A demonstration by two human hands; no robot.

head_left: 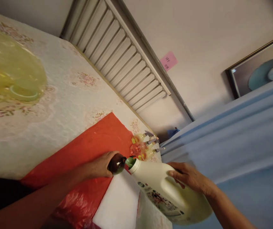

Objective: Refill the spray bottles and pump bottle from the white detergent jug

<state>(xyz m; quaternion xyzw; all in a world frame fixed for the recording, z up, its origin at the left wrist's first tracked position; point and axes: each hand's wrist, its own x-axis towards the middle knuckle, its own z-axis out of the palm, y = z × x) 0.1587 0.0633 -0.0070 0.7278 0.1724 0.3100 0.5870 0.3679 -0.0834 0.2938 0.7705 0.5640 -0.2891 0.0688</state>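
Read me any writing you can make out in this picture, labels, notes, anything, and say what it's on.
Nothing here can be read.
Pink sticky note on the wall: two short handwritten lines, too blurred to read.
White jug, tipped by the right hand: printed label, too small and blurred.
Dark bottle in the left hand: no writing visible.

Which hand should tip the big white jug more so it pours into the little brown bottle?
The right hand, probably. It grips the white jug by its handle, while the left hand steadies the brown bottle at the spout.
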